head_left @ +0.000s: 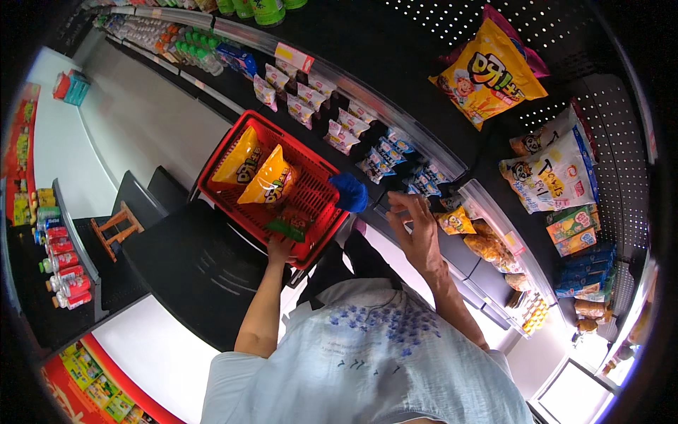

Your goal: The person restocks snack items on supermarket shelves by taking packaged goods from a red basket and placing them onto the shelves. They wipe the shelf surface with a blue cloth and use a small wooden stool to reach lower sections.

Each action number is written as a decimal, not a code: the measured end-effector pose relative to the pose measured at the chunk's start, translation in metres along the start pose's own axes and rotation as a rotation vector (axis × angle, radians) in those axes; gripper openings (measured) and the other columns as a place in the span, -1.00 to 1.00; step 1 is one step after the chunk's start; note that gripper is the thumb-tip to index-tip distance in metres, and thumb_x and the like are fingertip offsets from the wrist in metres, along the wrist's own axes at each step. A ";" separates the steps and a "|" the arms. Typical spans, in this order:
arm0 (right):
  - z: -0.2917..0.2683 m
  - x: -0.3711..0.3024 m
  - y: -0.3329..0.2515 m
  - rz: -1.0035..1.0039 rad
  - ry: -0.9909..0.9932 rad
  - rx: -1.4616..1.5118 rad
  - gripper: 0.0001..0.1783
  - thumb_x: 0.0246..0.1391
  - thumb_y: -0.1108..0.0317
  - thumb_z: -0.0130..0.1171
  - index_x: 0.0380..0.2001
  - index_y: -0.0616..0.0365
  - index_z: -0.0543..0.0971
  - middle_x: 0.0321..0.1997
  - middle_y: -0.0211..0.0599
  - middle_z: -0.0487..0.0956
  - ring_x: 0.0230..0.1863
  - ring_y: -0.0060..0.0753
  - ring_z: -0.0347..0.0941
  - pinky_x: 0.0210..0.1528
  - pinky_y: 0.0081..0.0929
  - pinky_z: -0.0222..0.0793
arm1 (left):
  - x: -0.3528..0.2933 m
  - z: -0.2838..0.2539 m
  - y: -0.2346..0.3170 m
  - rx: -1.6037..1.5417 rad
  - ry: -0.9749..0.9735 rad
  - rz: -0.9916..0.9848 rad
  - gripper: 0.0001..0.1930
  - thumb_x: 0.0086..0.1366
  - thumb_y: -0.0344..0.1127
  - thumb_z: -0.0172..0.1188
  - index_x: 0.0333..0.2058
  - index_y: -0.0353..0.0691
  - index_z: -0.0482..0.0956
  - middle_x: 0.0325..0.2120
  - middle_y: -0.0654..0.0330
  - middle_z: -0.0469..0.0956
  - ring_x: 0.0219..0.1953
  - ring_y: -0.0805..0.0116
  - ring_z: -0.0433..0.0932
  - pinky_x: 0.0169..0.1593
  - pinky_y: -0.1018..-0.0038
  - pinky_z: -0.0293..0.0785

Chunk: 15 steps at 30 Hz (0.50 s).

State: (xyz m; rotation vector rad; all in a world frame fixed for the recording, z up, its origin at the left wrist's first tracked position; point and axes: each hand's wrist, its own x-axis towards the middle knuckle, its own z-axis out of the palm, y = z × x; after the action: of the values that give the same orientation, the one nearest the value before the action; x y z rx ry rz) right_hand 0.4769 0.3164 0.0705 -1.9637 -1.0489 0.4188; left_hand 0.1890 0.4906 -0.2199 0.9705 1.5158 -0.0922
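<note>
A red plastic shopping basket [321, 166] stands before me, with two yellow snack bags inside: one yellow bag [239, 157] at the far left and another yellow bag [271, 180] beside it. At the basket's near corner, my left hand [280, 249] is closed on the edge of a green and red snack packet [291, 223], which lies low inside; the fingertips are partly hidden. My right hand [418, 230] hovers near the shelf edge with loosely bent fingers apart and nothing in them. A dark blue, cloth-like thing [348, 192] sits at the basket's right rim.
Black shelves on the right hold small snack packets [341, 136], a large yellow bag [487, 74], a white bag [547, 173] and a small yellow packet [456, 220]. A black table [183, 272] is left of the basket, with a small wooden stand [117, 230] and bottles [69, 272] beyond.
</note>
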 end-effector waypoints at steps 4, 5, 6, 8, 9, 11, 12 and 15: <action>0.005 -0.009 -0.001 0.018 -0.037 -0.005 -0.62 0.13 0.57 0.21 0.05 0.21 0.50 -0.13 -0.12 0.56 -0.11 -0.28 0.57 -0.19 -0.38 0.57 | 0.025 0.019 -0.017 -0.067 -0.021 0.029 -0.62 0.26 -0.25 0.22 0.00 -0.29 0.46 -0.24 -0.10 0.62 -0.46 -0.19 0.65 -0.52 0.05 0.68; 0.005 -0.011 0.000 0.030 -0.031 -0.014 -0.62 0.13 0.57 0.21 0.04 0.21 0.50 -0.13 -0.11 0.56 -0.12 -0.28 0.58 -0.19 -0.38 0.57 | 0.031 0.026 -0.014 -0.061 -0.007 0.018 -0.64 0.25 -0.24 0.22 -0.03 -0.30 0.50 -0.25 -0.10 0.62 -0.45 -0.17 0.66 -0.50 0.05 0.69; 0.004 -0.014 0.001 0.043 -0.025 -0.023 -0.62 0.13 0.56 0.22 0.04 0.21 0.50 -0.14 -0.11 0.56 -0.13 -0.28 0.58 -0.19 -0.38 0.57 | 0.037 0.032 -0.011 -0.053 0.006 0.008 -0.65 0.24 -0.23 0.22 -0.06 -0.31 0.53 -0.27 -0.11 0.63 -0.44 -0.15 0.66 -0.49 0.06 0.69; 0.003 -0.019 0.000 0.052 -0.020 -0.031 -0.63 0.13 0.56 0.23 0.03 0.22 0.51 -0.15 -0.11 0.57 -0.14 -0.28 0.59 -0.20 -0.38 0.57 | 0.059 0.036 -0.021 0.160 0.063 0.158 -0.65 0.24 -0.18 0.21 -0.12 -0.33 0.59 -0.28 -0.14 0.63 -0.40 -0.10 0.67 -0.45 0.09 0.68; 0.005 -0.019 -0.004 0.037 -0.030 -0.026 -0.64 0.13 0.55 0.23 0.02 0.22 0.51 -0.16 -0.11 0.57 -0.15 -0.28 0.59 -0.21 -0.38 0.57 | 0.085 0.030 -0.044 0.354 0.119 0.317 -0.63 0.25 -0.13 0.19 -0.14 -0.33 0.61 -0.28 -0.17 0.64 -0.38 -0.07 0.68 -0.41 0.11 0.68; 0.004 -0.028 0.000 0.058 -0.010 -0.040 -0.66 0.13 0.56 0.23 0.00 0.23 0.53 -0.18 -0.11 0.57 -0.16 -0.28 0.59 -0.23 -0.38 0.57 | 0.096 0.038 -0.048 0.417 0.118 0.337 -0.59 0.26 -0.06 0.15 -0.15 -0.33 0.63 -0.27 -0.21 0.64 -0.31 -0.06 0.68 -0.34 0.12 0.64; 0.004 -0.033 0.003 0.073 0.001 -0.047 -0.67 0.13 0.56 0.22 -0.01 0.23 0.53 -0.18 -0.11 0.58 -0.17 -0.27 0.60 -0.24 -0.38 0.57 | 0.098 0.044 -0.046 0.270 0.083 0.189 -0.56 0.27 -0.03 0.13 -0.13 -0.33 0.63 -0.25 -0.22 0.64 -0.27 -0.08 0.67 -0.29 0.12 0.62; 0.004 -0.040 0.007 0.058 -0.019 -0.086 -0.69 0.12 0.56 0.22 -0.03 0.23 0.53 -0.20 -0.09 0.56 -0.20 -0.20 0.60 -0.27 -0.36 0.58 | 0.108 0.038 -0.051 0.599 0.139 0.360 -0.52 0.29 0.01 0.07 -0.10 -0.33 0.60 -0.26 -0.19 0.64 -0.21 -0.17 0.63 -0.18 0.04 0.54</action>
State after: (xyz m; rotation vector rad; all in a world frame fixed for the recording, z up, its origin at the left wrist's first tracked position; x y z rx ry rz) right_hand 0.4539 0.2842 0.0589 -2.0737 -1.0394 0.4315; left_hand 0.2015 0.4907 -0.3450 1.7459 1.4387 -0.2330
